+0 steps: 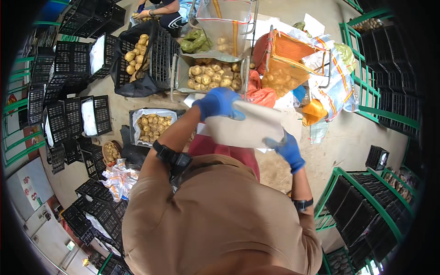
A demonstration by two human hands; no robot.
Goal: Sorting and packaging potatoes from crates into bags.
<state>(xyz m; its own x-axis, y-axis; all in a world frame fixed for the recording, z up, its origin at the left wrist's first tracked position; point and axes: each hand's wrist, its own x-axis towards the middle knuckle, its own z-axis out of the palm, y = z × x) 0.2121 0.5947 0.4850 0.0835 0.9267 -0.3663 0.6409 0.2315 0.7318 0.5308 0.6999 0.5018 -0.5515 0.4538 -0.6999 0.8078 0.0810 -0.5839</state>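
In front of my body a large cream sheet of paper (245, 129) is bent into a curve and partly blurred. My left hand (220, 103), in a blue work glove, grips its upper left edge. At the sheet's lower right edge, the gloved fingers of my right hand (285, 147) hold the corner. Just beyond my left hand, potatoes (213, 77) fill an open bag or liner (182, 74) between metal frame posts. To the left stands a black plastic crate (132, 129), lined with white paper and filled with potatoes (153, 127).
A tilted black crate (165, 56) holds more potatoes. Behind it a person (168, 12) handles potatoes. An orange mesh bag (280, 77) hangs on a metal frame (328, 68). Stacked black crates (70, 63) line the left; green metal racks (364, 82) stand right.
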